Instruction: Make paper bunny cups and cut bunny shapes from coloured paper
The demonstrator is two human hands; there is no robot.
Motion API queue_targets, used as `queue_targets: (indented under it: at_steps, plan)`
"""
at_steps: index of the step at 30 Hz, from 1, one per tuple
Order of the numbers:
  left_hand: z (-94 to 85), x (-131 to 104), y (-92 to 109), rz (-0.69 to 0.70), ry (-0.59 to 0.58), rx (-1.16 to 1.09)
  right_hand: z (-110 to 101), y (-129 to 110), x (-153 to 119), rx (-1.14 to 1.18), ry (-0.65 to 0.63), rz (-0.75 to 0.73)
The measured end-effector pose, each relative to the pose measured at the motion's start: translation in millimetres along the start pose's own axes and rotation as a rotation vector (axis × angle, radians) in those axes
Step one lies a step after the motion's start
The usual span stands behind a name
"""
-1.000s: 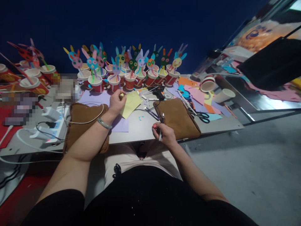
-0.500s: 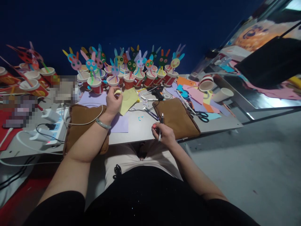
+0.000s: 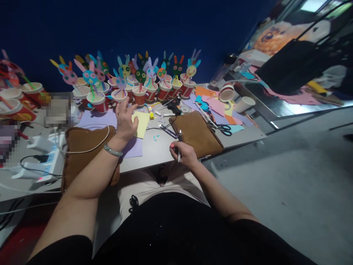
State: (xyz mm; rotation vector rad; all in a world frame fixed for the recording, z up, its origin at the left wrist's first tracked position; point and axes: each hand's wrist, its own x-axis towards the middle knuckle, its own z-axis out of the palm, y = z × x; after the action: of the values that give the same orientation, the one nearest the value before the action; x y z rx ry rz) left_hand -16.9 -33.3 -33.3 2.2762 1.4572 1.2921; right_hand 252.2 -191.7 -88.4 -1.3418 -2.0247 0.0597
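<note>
My left hand (image 3: pixel 126 119), with a pale bangle at the wrist, has its fingers spread just in front of a red-and-white cup (image 3: pixel 119 95) that carries a blue rabbit figure (image 3: pixel 120 83). Beside its thumb lies a yellow paper sheet (image 3: pixel 142 124), over a purple sheet (image 3: pixel 134 148). My right hand (image 3: pixel 184 152) is closed around a pen (image 3: pixel 179 147) near the table's front edge, by a brown pad (image 3: pixel 196 133). A small pinkish-red thing shows at its fingertips, too small to name.
Rows of cups with paper rabbits stand along the blue wall. A second brown pad (image 3: pixel 88 152) and a power strip (image 3: pixel 52 158) lie left. Black-handled scissors (image 3: pixel 224 129), coloured paper scraps (image 3: pixel 216 106) and a glue gun (image 3: pixel 174 106) are to the right.
My left hand has opened from its curled pose at the yellow paper, which now lies flatter and shows less area. The view has shifted, so the table things appear further left. My right hand still holds the pen.
</note>
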Motion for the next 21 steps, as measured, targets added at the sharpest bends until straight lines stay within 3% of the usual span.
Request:
queue_targets:
  at_steps: [6, 10, 12, 17, 21]
  plan:
    - [6.4, -5, -2, 0.132, -0.119, -0.087, -14, 3, 3, 0.077, -0.024, 0.033]
    - [6.0, -7, -2, 0.159, -0.121, -0.068, -33, 7, 9, 0.089, 0.056, 0.019]
    - [5.7, -7, -3, 0.155, -0.114, -0.045, -37, 10, 13, 0.081, 0.003, 0.016]
    - [6.2, -6, -6, 0.19, -0.236, 0.03, -21, 9, 20, -0.048, -0.221, -0.099]
    - [7.3, -8, -6, 0.29, -0.412, 0.041, -9, 5, 24, -0.132, -0.265, -0.133]
